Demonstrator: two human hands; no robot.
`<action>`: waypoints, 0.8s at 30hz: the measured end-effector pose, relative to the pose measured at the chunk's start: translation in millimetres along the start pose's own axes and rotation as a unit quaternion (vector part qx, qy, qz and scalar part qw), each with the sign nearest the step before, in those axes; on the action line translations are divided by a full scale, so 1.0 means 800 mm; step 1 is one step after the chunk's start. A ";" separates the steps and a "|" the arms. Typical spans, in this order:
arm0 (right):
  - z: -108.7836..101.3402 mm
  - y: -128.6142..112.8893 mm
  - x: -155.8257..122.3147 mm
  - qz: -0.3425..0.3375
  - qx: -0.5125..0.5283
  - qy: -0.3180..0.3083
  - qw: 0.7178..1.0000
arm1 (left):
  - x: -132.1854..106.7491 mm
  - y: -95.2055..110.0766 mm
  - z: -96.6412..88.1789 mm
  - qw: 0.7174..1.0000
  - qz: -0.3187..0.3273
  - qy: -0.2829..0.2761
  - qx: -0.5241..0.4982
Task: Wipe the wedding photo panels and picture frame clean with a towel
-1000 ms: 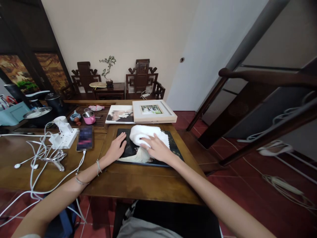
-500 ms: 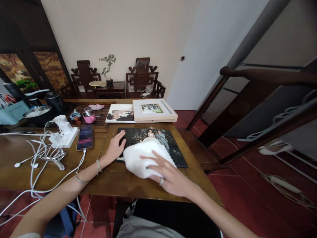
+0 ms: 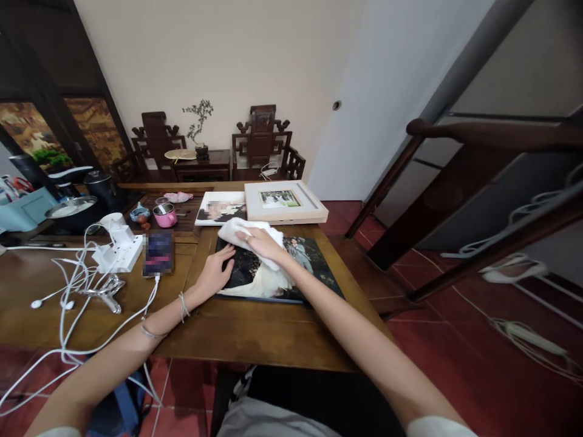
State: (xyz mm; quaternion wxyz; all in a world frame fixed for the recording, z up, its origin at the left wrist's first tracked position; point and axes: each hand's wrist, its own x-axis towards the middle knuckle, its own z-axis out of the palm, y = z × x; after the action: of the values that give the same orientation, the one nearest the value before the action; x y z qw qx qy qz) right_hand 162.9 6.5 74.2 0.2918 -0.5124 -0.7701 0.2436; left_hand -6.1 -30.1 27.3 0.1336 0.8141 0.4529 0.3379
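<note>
A large dark photo print (image 3: pixel 314 267) of a couple lies flat on the wooden table (image 3: pixel 255 334). My left hand (image 3: pixel 214 273) lies flat with fingers spread on its left edge, pinning it down. My right hand (image 3: pixel 264 243) presses a white cloth (image 3: pixel 237 229) onto the print's far left corner, palm down with the fingers over the cloth.
Behind the print lie a pale framed photo (image 3: pixel 285 202) and an unframed photo (image 3: pixel 221 208). To the left are a phone (image 3: pixel 158 253), a white power strip (image 3: pixel 119 249) with tangled cables, a pink cup (image 3: pixel 164 215) and kettles. A stair rail (image 3: pixel 478 136) stands right.
My right hand swept the cloth from the near edge of the print up to its far left corner. My left hand stayed on the print's left edge.
</note>
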 end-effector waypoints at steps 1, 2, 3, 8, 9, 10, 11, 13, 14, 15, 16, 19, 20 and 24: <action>0.007 -0.006 0.010 -0.015 0.006 -0.008 1.000 | 0.000 0.000 0.000 1.000 -0.001 0.000 0.004; 0.012 -0.008 0.015 -0.029 0.011 -0.015 0.999 | 0.000 0.000 0.000 1.000 -0.001 -0.001 0.007; 0.014 -0.008 0.016 -0.040 0.015 -0.018 0.999 | 0.000 0.000 0.000 1.000 -0.002 -0.001 0.008; -0.020 0.046 -0.025 -0.018 0.013 -0.008 1.000 | -0.002 -0.002 0.001 1.000 0.004 0.001 -0.006; -0.034 0.062 -0.035 0.002 0.011 0.003 1.000 | -0.002 -0.003 0.001 1.000 0.004 0.001 -0.011; -0.048 0.079 -0.045 0.019 0.012 0.013 1.000 | -0.002 -0.003 0.001 1.000 0.004 0.002 -0.015; -0.062 0.095 -0.053 0.033 0.014 0.022 0.999 | -0.003 -0.004 0.002 1.000 0.004 0.003 -0.019; -0.085 0.121 -0.065 0.054 0.017 0.037 0.998 | -0.003 -0.004 0.002 1.000 0.003 0.005 -0.025; -0.093 0.130 -0.068 0.061 0.019 0.043 0.997 | -0.003 -0.004 0.002 1.000 0.001 0.006 -0.027; -0.098 0.136 -0.072 0.066 0.021 0.048 0.996 | -0.003 -0.004 0.002 1.000 -0.001 0.006 -0.029; -0.100 0.139 -0.075 0.070 0.020 0.053 0.996 | -0.002 -0.004 0.002 1.000 -0.003 0.005 -0.031; -0.093 0.135 -0.097 0.081 -0.018 0.051 0.995 | -0.002 -0.004 0.002 1.000 -0.007 0.003 -0.028; -0.088 0.129 -0.110 0.080 -0.038 0.039 0.995 | -0.002 -0.004 0.002 1.000 -0.007 0.004 -0.027; -0.075 0.094 -0.187 0.043 -0.097 -0.021 0.994 | -0.002 -0.007 0.004 1.000 -0.003 0.008 -0.026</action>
State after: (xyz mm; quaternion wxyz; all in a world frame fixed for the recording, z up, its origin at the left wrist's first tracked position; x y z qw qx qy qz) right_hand 299.2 -101.6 35.9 0.2138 -0.5661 -0.7730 0.1906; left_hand -8.2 -28.0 21.5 0.1518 0.8065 0.4473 0.3556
